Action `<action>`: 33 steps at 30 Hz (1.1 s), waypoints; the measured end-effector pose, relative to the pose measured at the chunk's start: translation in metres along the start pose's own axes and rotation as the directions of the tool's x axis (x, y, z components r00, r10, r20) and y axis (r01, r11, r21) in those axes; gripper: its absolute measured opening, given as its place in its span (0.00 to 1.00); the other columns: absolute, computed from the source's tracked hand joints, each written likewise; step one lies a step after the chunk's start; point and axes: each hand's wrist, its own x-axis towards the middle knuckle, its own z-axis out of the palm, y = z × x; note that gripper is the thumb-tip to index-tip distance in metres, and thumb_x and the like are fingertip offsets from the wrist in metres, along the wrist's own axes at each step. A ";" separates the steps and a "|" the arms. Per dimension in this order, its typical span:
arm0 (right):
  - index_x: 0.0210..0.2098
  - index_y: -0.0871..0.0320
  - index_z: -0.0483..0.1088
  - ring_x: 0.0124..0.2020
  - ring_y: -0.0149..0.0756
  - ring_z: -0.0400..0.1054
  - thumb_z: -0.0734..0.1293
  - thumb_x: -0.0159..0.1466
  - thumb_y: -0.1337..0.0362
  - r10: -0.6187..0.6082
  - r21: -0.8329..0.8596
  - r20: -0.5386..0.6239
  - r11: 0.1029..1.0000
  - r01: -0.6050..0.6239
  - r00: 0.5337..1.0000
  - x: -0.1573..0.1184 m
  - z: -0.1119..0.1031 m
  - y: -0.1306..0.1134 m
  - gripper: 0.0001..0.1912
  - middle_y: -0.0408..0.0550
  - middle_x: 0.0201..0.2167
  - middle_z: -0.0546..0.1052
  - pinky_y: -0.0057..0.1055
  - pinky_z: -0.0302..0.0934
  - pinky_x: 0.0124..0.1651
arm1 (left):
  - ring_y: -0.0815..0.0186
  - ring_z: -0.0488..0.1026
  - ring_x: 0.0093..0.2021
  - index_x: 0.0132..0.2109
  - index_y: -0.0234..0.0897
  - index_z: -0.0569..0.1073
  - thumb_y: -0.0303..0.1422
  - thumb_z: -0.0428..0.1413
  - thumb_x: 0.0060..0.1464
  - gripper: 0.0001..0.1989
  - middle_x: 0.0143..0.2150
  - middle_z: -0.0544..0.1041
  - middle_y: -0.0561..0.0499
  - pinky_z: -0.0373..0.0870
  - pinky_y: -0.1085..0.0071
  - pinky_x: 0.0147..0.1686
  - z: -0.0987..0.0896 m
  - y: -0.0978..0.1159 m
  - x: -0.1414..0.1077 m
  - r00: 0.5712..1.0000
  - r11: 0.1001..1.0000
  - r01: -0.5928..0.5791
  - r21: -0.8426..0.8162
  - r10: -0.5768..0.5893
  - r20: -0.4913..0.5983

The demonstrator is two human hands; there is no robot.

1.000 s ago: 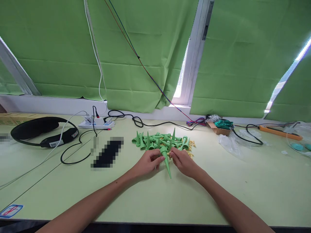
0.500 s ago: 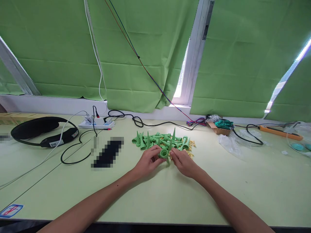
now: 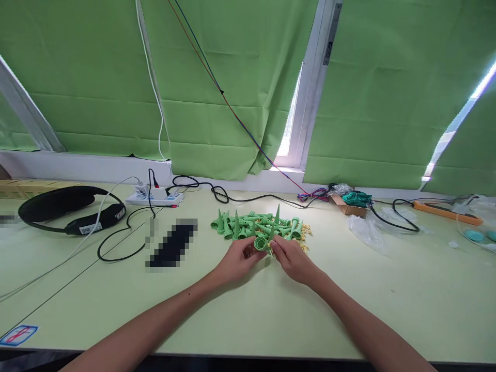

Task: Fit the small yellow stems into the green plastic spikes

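Note:
A green plastic watering spike [image 3: 261,243] is held by my left hand [image 3: 239,260], its round hollow end facing me. My right hand [image 3: 291,258] is closed in a pinch against the spike's right side. A speck of yellow shows at those fingertips, probably a small yellow plastic piece, though the fingers mostly hide it. Just beyond my hands lies a heap of similar green spikes [image 3: 248,221], several standing point up. Small yellow pieces [image 3: 306,230] are scattered along the heap's right side.
Left of my hands lies a pixelated dark object [image 3: 172,245]. Farther left are a black headband-like device [image 3: 58,209] and a white power strip [image 3: 155,196]. Black cables run along the back. A small cardboard box [image 3: 351,206], plastic bags [image 3: 364,230] and an orange tool [image 3: 447,212] lie at right.
The spike in my left hand has shifted slightly up and left and turned a little. My right hand has barely moved; a little yellow now shows at its fingertips.

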 end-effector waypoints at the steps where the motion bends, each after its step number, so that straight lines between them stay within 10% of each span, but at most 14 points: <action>1: 0.29 0.54 0.53 0.21 0.30 0.52 0.51 0.74 0.59 -0.005 0.000 -0.009 1.000 0.005 1.000 0.000 0.000 0.001 0.16 0.38 0.21 0.62 0.28 0.47 0.28 | 0.74 0.55 0.22 0.31 0.34 0.68 0.44 0.56 0.57 0.17 0.22 0.60 0.58 0.53 0.77 0.21 0.000 0.000 0.000 0.999 0.999 0.020 -0.041 -0.018 0.033; 12: 0.33 0.55 0.60 0.23 0.29 0.56 0.53 0.73 0.62 -0.065 0.022 -0.058 0.998 0.066 0.996 0.001 -0.002 0.000 0.13 0.39 0.22 0.65 0.27 0.50 0.30 | 0.71 0.70 0.22 0.35 0.31 0.73 0.44 0.56 0.58 0.18 0.28 0.71 0.49 0.63 0.78 0.14 0.000 -0.009 0.007 0.947 0.790 0.302 -0.534 -0.186 0.260; 33: 0.30 0.55 0.56 0.21 0.29 0.50 0.53 0.72 0.62 -0.026 0.021 0.018 0.999 0.026 0.999 0.000 -0.003 0.003 0.14 0.37 0.20 0.59 0.27 0.45 0.28 | 0.73 0.67 0.20 0.32 0.31 0.71 0.49 0.57 0.57 0.22 0.24 0.71 0.51 0.60 0.79 0.15 -0.004 -0.004 0.003 0.934 0.710 0.336 -0.619 -0.169 0.314</action>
